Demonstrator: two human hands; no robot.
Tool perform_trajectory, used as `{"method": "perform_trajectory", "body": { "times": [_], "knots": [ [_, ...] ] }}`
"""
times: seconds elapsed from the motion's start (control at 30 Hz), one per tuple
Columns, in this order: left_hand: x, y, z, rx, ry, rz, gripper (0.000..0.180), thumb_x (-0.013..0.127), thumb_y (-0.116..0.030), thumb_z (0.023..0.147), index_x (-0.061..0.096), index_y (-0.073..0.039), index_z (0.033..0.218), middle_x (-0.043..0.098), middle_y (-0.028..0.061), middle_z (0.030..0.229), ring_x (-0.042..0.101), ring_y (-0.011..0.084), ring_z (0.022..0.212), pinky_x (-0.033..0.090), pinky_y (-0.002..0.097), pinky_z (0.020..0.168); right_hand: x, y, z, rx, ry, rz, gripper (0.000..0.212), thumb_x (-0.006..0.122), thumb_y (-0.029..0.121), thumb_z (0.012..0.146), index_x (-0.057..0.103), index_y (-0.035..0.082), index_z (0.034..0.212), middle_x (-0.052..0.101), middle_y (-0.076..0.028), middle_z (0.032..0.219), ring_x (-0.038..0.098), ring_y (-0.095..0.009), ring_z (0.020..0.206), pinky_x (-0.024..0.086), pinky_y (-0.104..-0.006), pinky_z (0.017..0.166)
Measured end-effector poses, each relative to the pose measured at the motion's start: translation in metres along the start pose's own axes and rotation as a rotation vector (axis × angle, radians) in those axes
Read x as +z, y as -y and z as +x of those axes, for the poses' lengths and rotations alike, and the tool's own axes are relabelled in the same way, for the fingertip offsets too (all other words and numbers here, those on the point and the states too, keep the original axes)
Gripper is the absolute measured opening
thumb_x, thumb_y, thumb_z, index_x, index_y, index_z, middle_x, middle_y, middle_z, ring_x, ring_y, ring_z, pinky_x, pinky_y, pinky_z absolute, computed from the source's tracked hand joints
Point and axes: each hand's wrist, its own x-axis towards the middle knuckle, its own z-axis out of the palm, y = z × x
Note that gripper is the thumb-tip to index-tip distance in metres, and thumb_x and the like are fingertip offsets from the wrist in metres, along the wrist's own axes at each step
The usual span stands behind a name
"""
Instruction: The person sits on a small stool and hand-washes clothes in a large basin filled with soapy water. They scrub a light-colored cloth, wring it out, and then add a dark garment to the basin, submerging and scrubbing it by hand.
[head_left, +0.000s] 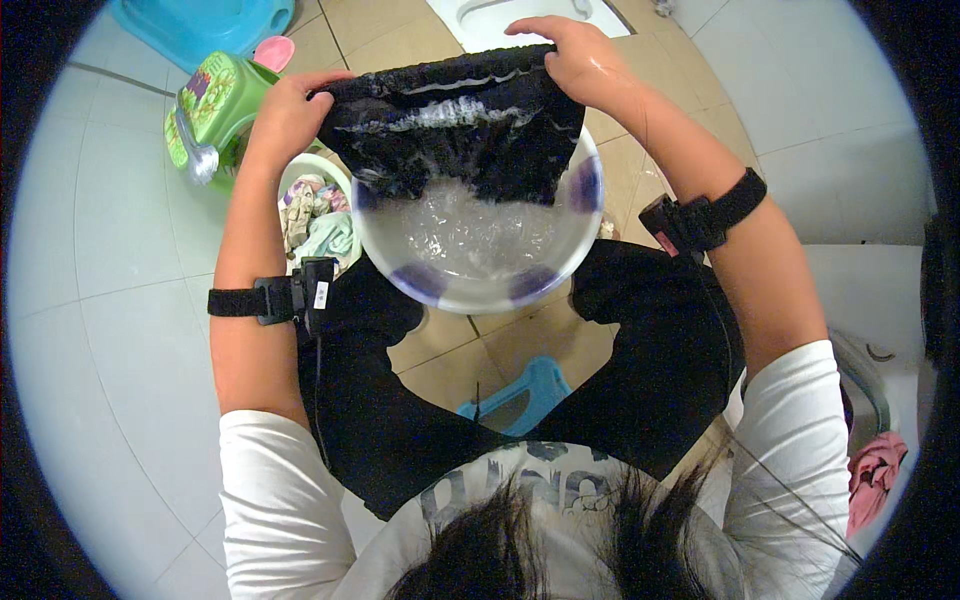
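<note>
A wet black garment (pixel 455 125), with a gathered upper edge and streaks of white suds, hangs spread between my two hands. At its upper left corner my left hand (pixel 290 115) is closed on the fabric. My right hand (pixel 583 68) pinches the upper right corner, its index finger stretched out to the left. Below is a white basin (pixel 478 296) with purple patches, holding cloudy, rippling water (pixel 475 240). The garment's lower edge hangs over the far part of the basin and hides its far rim. Whether that edge touches the water, I cannot tell.
Left of the basin stands a tub of clothes (pixel 325 235). Beyond it are a green stool (pixel 205 110), a pink scoop (pixel 273 52) and a blue basin (pixel 200 35). A white squat toilet (pixel 470 22) lies ahead. A blue plastic stool (pixel 545 385) shows between my legs. Pink cloth (pixel 878 475) hangs at right.
</note>
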Motion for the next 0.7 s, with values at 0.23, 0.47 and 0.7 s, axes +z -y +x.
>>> {"method": "perform_trajectory", "body": {
  "times": [0.23,0.47,0.7],
  "knots": [
    [0.075,0.042,-0.015,0.115,-0.096,-0.022,0.034,0.04,-0.002,0.062,0.058,-0.01,0.09,0.056,0.0129,0.089,0.052,0.0278,0.083,0.039,0.0328,0.078,0.05,-0.016,-0.035,0.106,0.498,0.138,0.043,0.042,-0.001,0.061,0.053,0.013,0.099,0.054,-0.016,0.093,0.052,-0.029,0.086,0.04,-0.0349,0.076],
    [0.218,0.115,-0.079,-0.057,0.766,0.004,0.048,0.054,-0.027,0.069,0.042,-0.014,0.114,0.045,0.017,0.11,0.043,0.0312,0.1,0.034,0.0339,0.085,0.172,-0.046,-0.121,0.05,1.275,0.203,0.046,0.059,0.024,0.063,0.05,0.009,0.106,0.053,-0.015,0.1,0.049,-0.028,0.093,0.037,-0.0316,0.082],
    [0.267,0.083,-0.071,-0.14,0.48,0.344,0.065,0.056,-0.039,0.068,0.026,-0.024,0.123,0.018,0.01,0.13,0.024,0.0359,0.114,0.024,0.0478,0.09,0.213,-0.044,-0.134,0.229,0.886,-0.083,0.065,0.055,0.038,0.068,0.027,0.019,0.123,0.017,-0.009,0.13,0.017,-0.039,0.117,0.021,-0.057,0.087]
  ]
}}
